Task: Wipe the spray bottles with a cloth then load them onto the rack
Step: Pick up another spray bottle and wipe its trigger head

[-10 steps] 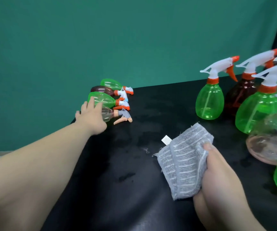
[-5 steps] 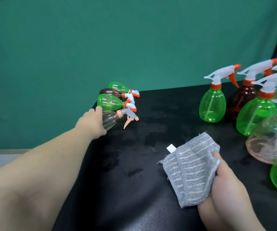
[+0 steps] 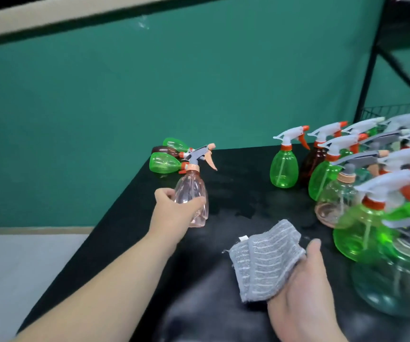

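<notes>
A second ago the pink bottle (image 3: 192,187) lay on its side at the front of the lying bottles (image 3: 164,163), with my left hand (image 3: 174,209) just reaching it. Now it is upright and off the table (image 3: 236,169), up and left of the cloth (image 3: 265,260) and much nearer to it. My left hand's fingers and thumb curl round its lower body. I judge the pick-up done and the wipe next, with the bottle and the cloth not yet touching.

My right hand (image 3: 302,287) holds the cloth folded across its palm, thumb up along the right edge; the fingers underneath are hidden.

The bottle is clear, pink-tinted plastic, its body fluted in soft twisting ridges that widen toward the base. It has a grey trigger head with a peach collar, lever and nozzle tip. Smooth as it looks, it may slip. The cloth is grey and ribbed with pale stripes, thick and nappy, a white tag at its far corner.

Right of the cloth crowd the standing bottles (image 3: 284,169) — green, brown and pink. Beyond the cloth to the far right rises the black rack (image 3: 369,77), which none of these bottles has reached.
</notes>
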